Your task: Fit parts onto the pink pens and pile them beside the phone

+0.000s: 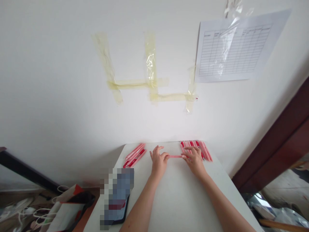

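Note:
A slim pink pen [175, 156] is stretched level between my two hands over the white table. My left hand [158, 159] pinches its left end between thumb and forefinger, the other fingers lifted. At the other end, my right hand [193, 158] pinches it with thumb and fingertips, so both tips are hidden. Just behind my right hand lies a row of pink and red pens [206, 151], partly covered by my fingers. To the left of my left hand is a looser pile of similar pens [134, 155].
A phone [123, 211], mostly blurred out, lies on the table's [183, 199] left side. The white wall [72, 80] rises behind, with yellowed tape [151, 64] and a printed sheet [231, 48]. Paper bags [65, 209] stand on the floor at left; dark red wood [272, 138] is at right.

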The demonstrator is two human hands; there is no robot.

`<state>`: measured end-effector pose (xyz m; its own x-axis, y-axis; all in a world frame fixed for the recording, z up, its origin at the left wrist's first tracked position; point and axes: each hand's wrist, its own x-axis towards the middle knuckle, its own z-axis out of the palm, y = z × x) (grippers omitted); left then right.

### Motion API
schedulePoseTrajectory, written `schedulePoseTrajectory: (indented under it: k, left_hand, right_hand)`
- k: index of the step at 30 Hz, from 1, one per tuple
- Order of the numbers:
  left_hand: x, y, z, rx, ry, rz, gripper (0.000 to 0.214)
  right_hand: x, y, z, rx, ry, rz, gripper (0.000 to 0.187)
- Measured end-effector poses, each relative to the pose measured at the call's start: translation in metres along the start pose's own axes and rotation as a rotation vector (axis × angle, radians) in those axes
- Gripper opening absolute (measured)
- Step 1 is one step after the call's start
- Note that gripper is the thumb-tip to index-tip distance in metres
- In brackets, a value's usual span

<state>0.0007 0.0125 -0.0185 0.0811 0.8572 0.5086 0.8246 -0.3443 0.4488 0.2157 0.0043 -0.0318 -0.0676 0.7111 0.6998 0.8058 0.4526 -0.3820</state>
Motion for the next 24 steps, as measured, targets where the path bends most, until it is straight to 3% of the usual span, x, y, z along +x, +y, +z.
schedulePoseTrajectory:
  k: [3,9,18,24]
  left_hand:
    - [-0.0004,0.0006,0.0002,0.001,0.000,0.005,0.014]
    - [-0.0008,0.0010,-0.0003,0.020,-0.003,-0.009,0.015]
    - [-0.0003,-0.0021,0.0020,0.028,0.014,-0.026,0.014]
    - [-0.0008,-0.0023,0.0025,0.037,0.017,-0.023,0.014]
  right_hand:
    - [0.0002,-0.0020,0.0011,0.009,-0.020,-0.010,0.023]
    - [0.0005,-0.0028,0.0018,0.021,-0.011,-0.017,0.012]
    - [-0.0008,-0.0012,0.0024,0.017,-0.022,0.002,0.026]
    - [0.0002,-0.0030,0.0020,0.052,-0.013,0.012,0.017]
